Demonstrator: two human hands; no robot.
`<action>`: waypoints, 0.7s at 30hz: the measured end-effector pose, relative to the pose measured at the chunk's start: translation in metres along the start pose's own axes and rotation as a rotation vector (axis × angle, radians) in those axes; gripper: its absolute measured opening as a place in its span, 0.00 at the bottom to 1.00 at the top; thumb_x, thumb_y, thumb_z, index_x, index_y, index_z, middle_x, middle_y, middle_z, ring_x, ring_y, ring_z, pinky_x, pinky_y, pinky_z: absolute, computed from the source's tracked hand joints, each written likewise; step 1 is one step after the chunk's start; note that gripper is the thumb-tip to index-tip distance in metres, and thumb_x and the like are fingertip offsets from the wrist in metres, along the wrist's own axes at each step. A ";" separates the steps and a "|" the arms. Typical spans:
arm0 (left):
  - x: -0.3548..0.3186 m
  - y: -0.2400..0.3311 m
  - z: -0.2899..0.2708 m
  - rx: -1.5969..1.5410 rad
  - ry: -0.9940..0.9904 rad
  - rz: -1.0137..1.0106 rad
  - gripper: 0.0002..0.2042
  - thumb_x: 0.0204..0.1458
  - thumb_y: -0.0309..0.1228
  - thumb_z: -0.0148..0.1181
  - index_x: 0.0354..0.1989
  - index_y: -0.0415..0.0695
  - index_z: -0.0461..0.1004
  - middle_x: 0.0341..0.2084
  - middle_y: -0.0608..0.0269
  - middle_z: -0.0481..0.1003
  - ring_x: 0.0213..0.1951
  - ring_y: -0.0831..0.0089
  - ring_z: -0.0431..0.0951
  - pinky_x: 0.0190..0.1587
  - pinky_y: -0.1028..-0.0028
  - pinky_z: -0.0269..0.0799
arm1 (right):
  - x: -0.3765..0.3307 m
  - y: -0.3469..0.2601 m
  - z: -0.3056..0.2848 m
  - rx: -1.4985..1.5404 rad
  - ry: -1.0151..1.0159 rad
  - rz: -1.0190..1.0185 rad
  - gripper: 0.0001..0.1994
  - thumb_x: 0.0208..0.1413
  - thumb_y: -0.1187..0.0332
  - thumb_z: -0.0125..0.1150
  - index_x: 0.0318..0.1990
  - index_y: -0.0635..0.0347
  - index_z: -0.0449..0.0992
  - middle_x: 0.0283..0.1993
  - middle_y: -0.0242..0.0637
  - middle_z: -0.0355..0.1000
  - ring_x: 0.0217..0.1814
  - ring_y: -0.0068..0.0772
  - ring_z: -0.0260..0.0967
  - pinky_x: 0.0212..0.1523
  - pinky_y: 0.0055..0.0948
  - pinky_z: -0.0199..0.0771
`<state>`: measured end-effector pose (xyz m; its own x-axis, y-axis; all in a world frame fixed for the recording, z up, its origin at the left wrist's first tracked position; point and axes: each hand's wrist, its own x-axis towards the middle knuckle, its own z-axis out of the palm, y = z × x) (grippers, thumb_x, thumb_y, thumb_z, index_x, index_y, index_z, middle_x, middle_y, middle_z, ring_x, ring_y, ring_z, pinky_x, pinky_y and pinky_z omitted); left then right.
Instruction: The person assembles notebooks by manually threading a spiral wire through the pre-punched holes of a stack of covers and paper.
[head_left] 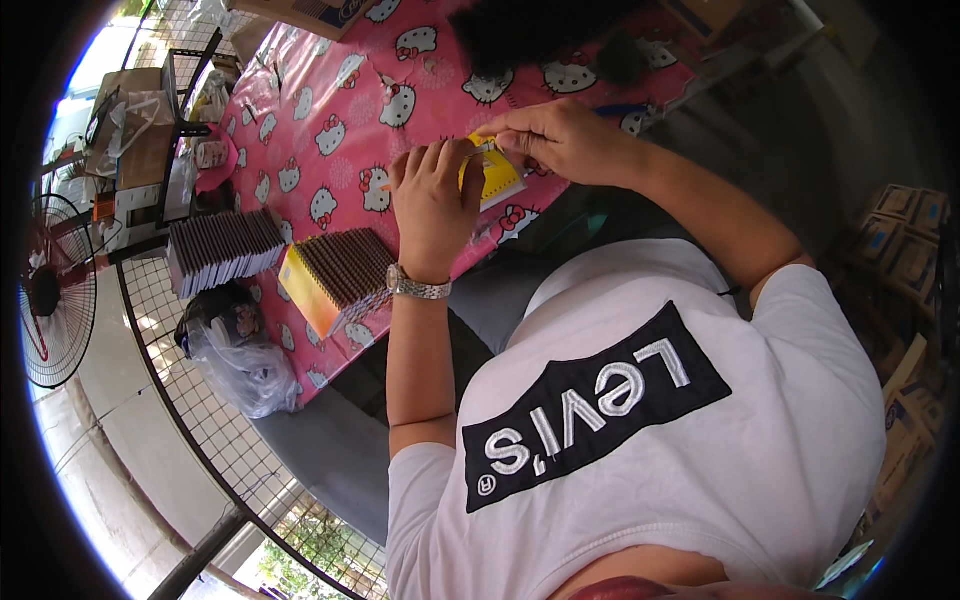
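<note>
A small yellow spiral notebook [503, 182] lies near the table's front edge, between my two hands. My left hand [432, 195], with a metal watch on its wrist, is closed at the notebook's left side, fingers curled and thumb against it. From the right, my right hand [572, 145] reaches over the notebook's far edge, its thumb and fingers pinched together. A small, pale, shiny piece shows between the two hands; its kind is too small to make out. The fingers hide part of the notebook.
Left of my hands stand a row of spiral notebooks [342, 270] with yellow covers and another row [226, 250]. A clear plastic bag [240, 365] sits at the pink table's [330, 175] left edge. A fan [58, 290] stands farther left. Dark bristly material [530, 35] lies at the back.
</note>
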<state>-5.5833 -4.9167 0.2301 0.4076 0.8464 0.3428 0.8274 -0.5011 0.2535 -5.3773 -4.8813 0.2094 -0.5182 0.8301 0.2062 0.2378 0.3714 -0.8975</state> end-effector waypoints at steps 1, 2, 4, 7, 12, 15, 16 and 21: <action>0.001 0.003 0.003 -0.018 0.025 0.008 0.12 0.53 0.26 0.59 0.46 0.44 0.72 0.36 0.59 0.77 0.40 0.58 0.75 0.51 0.61 0.62 | -0.003 0.001 0.004 -0.084 0.072 -0.114 0.16 0.57 0.73 0.62 0.53 0.58 0.75 0.38 0.37 0.72 0.37 0.31 0.74 0.38 0.29 0.74; 0.001 0.006 0.005 -0.037 0.049 0.016 0.13 0.53 0.26 0.59 0.47 0.44 0.71 0.36 0.59 0.77 0.40 0.58 0.75 0.51 0.61 0.62 | -0.005 0.001 0.005 -0.168 0.145 -0.226 0.17 0.57 0.71 0.61 0.55 0.58 0.73 0.38 0.38 0.72 0.37 0.32 0.74 0.39 0.30 0.75; 0.000 0.007 0.006 -0.015 0.035 0.073 0.15 0.52 0.24 0.59 0.48 0.43 0.69 0.36 0.59 0.76 0.41 0.57 0.75 0.52 0.60 0.62 | -0.005 -0.004 0.004 -0.146 0.073 -0.143 0.18 0.58 0.70 0.61 0.56 0.58 0.70 0.39 0.39 0.72 0.39 0.34 0.74 0.40 0.33 0.75; -0.002 0.007 0.004 0.004 -0.010 0.102 0.13 0.51 0.24 0.59 0.46 0.43 0.69 0.35 0.58 0.76 0.41 0.57 0.74 0.52 0.59 0.63 | -0.008 -0.021 0.002 -0.160 0.052 -0.047 0.17 0.58 0.69 0.61 0.54 0.59 0.69 0.39 0.41 0.73 0.41 0.36 0.75 0.42 0.35 0.74; -0.007 0.005 -0.002 -0.073 -0.026 0.119 0.12 0.51 0.24 0.60 0.43 0.42 0.69 0.35 0.59 0.75 0.41 0.56 0.74 0.54 0.59 0.61 | 0.000 -0.019 -0.004 -0.029 -0.057 0.109 0.16 0.57 0.68 0.62 0.50 0.60 0.69 0.44 0.43 0.73 0.45 0.40 0.75 0.45 0.36 0.75; -0.008 -0.003 -0.002 -0.054 -0.061 0.135 0.10 0.53 0.29 0.60 0.42 0.44 0.70 0.34 0.59 0.75 0.41 0.58 0.74 0.56 0.55 0.60 | 0.013 0.078 -0.047 -0.330 0.274 0.019 0.19 0.52 0.63 0.67 0.48 0.59 0.70 0.55 0.46 0.68 0.55 0.46 0.70 0.53 0.39 0.72; -0.007 -0.004 -0.001 -0.032 -0.044 0.150 0.10 0.53 0.30 0.60 0.43 0.45 0.71 0.35 0.59 0.75 0.43 0.57 0.73 0.57 0.54 0.59 | 0.005 0.122 -0.065 -0.730 0.474 -0.132 0.21 0.50 0.61 0.70 0.48 0.58 0.70 0.60 0.47 0.65 0.59 0.49 0.67 0.57 0.41 0.70; -0.015 0.004 0.002 0.232 0.059 -0.024 0.12 0.51 0.32 0.64 0.44 0.48 0.72 0.41 0.60 0.73 0.50 0.53 0.69 0.57 0.49 0.56 | -0.018 0.143 -0.082 -0.805 0.186 0.185 0.25 0.42 0.57 0.74 0.47 0.59 0.73 0.63 0.48 0.62 0.64 0.52 0.63 0.62 0.42 0.65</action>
<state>-5.5856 -4.9312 0.2243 0.3689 0.8421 0.3935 0.9060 -0.4203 0.0498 -5.2668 -4.8089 0.1091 -0.2867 0.9353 0.2075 0.8546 0.3476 -0.3858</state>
